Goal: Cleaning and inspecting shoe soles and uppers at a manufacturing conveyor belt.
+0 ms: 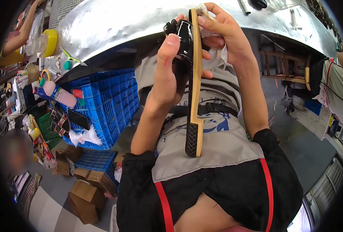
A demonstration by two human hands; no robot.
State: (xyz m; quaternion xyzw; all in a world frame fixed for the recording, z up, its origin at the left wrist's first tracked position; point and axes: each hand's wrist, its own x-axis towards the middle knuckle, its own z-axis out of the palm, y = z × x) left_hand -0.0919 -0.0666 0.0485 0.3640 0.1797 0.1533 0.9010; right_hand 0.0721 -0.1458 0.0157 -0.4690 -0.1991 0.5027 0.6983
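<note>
A blue crate (109, 104) is seen at the left, cardboard boxes (87, 195) below it, a pink bottle (59, 94) beside it.

The metal table edge (148, 23) and blue crate (105, 104) crowd the raised shoe (194, 77).

Glossy black shoe (186, 38) – smooth tan sole – white cloth (218, 58).

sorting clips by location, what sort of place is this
Probably a shoe-making workshop. Both hands hold a glossy black sandal with a tan sole before a metal-topped workbench, with stacked blue plastic crates and brown cardboard boxes beside it.
</note>
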